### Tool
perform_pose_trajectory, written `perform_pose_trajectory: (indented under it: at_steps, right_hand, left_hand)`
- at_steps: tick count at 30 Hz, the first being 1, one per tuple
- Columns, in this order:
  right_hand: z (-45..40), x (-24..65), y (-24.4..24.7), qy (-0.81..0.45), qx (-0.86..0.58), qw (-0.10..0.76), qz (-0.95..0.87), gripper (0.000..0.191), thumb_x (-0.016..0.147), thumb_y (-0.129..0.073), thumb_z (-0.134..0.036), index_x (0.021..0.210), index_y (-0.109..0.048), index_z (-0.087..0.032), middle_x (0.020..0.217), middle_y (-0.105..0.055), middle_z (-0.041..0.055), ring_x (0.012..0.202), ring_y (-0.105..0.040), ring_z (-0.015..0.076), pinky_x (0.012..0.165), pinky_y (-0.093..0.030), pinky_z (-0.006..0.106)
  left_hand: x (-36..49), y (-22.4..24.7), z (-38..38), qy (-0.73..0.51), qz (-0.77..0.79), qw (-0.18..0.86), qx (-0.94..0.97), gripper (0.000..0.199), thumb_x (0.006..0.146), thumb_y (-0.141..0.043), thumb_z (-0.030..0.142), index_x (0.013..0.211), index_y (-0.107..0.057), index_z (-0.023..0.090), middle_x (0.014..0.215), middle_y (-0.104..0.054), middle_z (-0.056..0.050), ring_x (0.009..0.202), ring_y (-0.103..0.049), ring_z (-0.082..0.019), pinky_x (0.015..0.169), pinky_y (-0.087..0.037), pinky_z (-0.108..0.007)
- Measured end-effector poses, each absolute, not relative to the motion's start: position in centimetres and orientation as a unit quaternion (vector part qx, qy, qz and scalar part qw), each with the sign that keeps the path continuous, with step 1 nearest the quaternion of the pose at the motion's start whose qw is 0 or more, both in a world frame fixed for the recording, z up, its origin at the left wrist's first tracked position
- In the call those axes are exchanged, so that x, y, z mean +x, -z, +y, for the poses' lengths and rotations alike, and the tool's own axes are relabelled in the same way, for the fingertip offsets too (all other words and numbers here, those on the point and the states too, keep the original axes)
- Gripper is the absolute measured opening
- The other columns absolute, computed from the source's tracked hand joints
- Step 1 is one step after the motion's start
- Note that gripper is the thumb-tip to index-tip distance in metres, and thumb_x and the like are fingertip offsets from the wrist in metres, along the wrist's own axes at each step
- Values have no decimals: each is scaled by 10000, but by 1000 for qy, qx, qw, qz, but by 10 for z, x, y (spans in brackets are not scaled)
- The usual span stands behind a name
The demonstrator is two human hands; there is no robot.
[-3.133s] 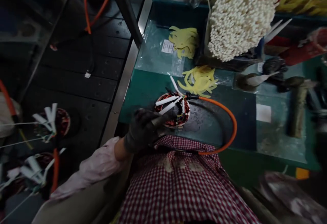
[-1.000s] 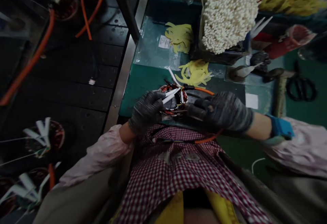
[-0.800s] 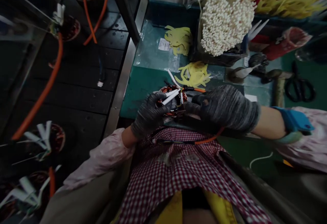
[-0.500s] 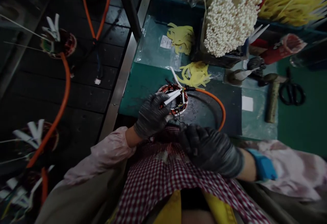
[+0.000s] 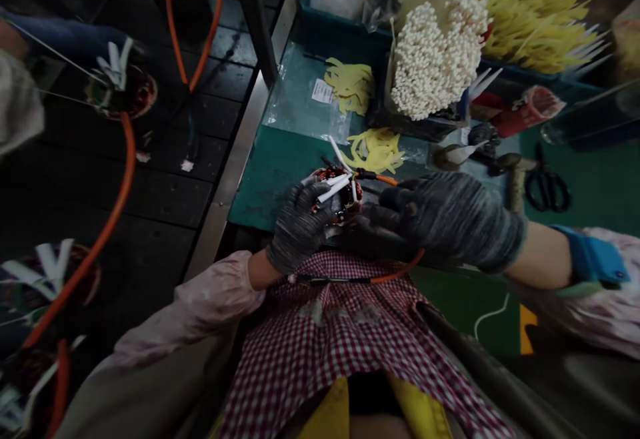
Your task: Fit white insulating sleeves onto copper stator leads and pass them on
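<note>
Green matting [image 5: 265,185] covered the workbench, which stood beside a dark slatted conveyor [image 5: 145,185]. Three wound stators [image 5: 123,92] were counted on the conveyor, at least in part, with orange cables [image 5: 134,165] trailing among them. Beyond the matting were laid one large bundle of white-tipped leads [image 5: 435,65], two piles of yellow strips [image 5: 375,152] and one pair of scissors [image 5: 547,185]. One copper-wound stator [image 5: 336,199] was held at the near edge of the matting, just in front of a red checked apron [image 5: 320,332]; whether it rested on the matting could not be determined. Its core was judged heavy and stiff, and its windings and thin wires fragile, so hold was best taken on the outer rim. The gloved left hand [image 5: 299,229] was closed around the stator's near side. The gloved right hand [image 5: 447,222] was set close by, against the stator's right side, but its fingers were partly hidden and a firm grip could not be confirmed. At least four white sleeved leads [image 5: 333,189] and one orange cable [image 5: 395,272] were attached to the stator.
</note>
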State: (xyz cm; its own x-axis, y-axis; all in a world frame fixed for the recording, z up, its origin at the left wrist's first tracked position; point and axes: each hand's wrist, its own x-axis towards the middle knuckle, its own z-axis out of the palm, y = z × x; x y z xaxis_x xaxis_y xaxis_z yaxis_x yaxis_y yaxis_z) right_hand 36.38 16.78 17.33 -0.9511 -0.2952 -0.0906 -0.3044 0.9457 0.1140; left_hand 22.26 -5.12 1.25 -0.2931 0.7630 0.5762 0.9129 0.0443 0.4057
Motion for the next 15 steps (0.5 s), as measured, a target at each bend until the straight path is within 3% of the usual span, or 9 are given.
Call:
perform_pose_trajectory:
  at_steps: [4,8,10,12,15]
  right_hand:
    - [167,345,-184,-47,-189,91,977,506,1171,-377,-286,1096,-877,-290,747,-764,56,581,-523,189,570,-176,379]
    - [185,376,-181,-26,-168,-5,985,480,1171,-392,-330,1203,-871,-318,827,-823,64,655,-668,220,555,-328,360]
    - [200,411,-174,19,-74,-76,994,371,1146,-521,-411,1239,-860,-294,994,-869,102,787,-769,251,622,-489,370]
    - [215,454,-163,68,63,-124,988,285,1103,-625,-337,1281,-842,-286,1114,-881,133,921,-829,292,728,-595,409]
    - [234,517,-133,134,252,-204,936,328,1015,-721,-257,1310,-821,-355,1116,-886,118,954,-847,349,771,-627,457]
  left_hand:
    - [215,-3,-47,394,-687,90,-603,221,1048,-782,421,1211,-800,274,1402,-721,-112,1465,-619,-351,1188,-588,-572]
    - [195,0,-44,406,-649,61,-641,258,1085,-721,466,1230,-783,262,1351,-738,-111,1422,-662,-333,1184,-609,-560]
    - [190,-6,-45,381,-651,36,-656,332,1070,-733,531,1234,-774,244,1367,-737,-118,1396,-685,-332,1177,-615,-542]
    - [193,-16,-46,361,-661,36,-657,405,1021,-783,572,1260,-755,247,1426,-722,-130,1431,-663,-365,1174,-602,-565]
    - [211,-29,-46,332,-701,80,-627,508,974,-810,513,1419,-689,299,1552,-682,-135,1506,-591,-431,1193,-517,-651]
